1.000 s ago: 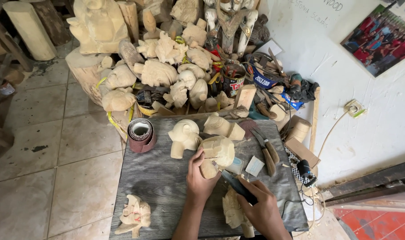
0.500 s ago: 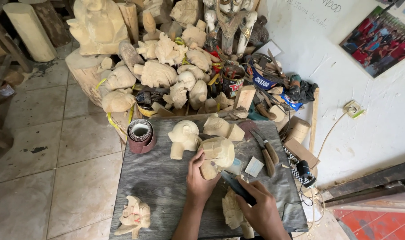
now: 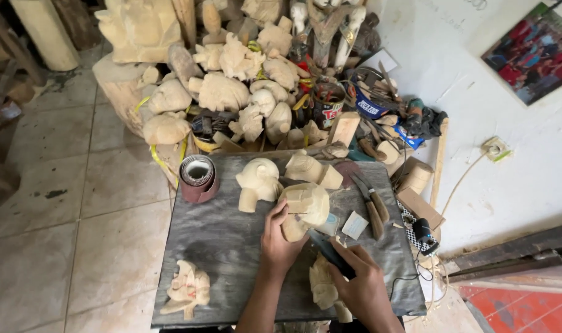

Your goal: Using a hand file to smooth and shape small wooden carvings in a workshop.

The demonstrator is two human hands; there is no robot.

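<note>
Two hands are at work just below the middle of the frame. My left hand [image 3: 280, 242] is curled around the lower part of a pale wooden carving [image 3: 305, 208], thumb up against its left side and fingers wrapped under it, pinning it on the dark grey board [image 3: 219, 246]. My right hand [image 3: 362, 288], lower and to the right, is closed tight around the dark handle of a carving tool [image 3: 328, 250]; its tip points up and left and meets the carving's lower right edge.

The carving is a rough, unpainted block of light wood, rounded on top with a squared, stepped notch cut in its face. It sits near the centre of the board, touching another unfinished piece [image 3: 312, 168] above it and lying just beside a rounded one with a stubby leg [image 3: 258, 182] on its left.

A roll of sandpaper [image 3: 198, 177] stands on the board's upper left corner. Two wooden-handled knives [image 3: 371, 202] lie side by side to the right of the carving, with a small pale block [image 3: 355, 224] beside them. A detailed small carving [image 3: 187, 288] rests at the board's lower left, and another pale piece [image 3: 323, 285] lies partly under my right wrist. Behind the board, across the top of the frame, a heap of unfinished wooden figures [image 3: 225, 92] is piled.
</note>
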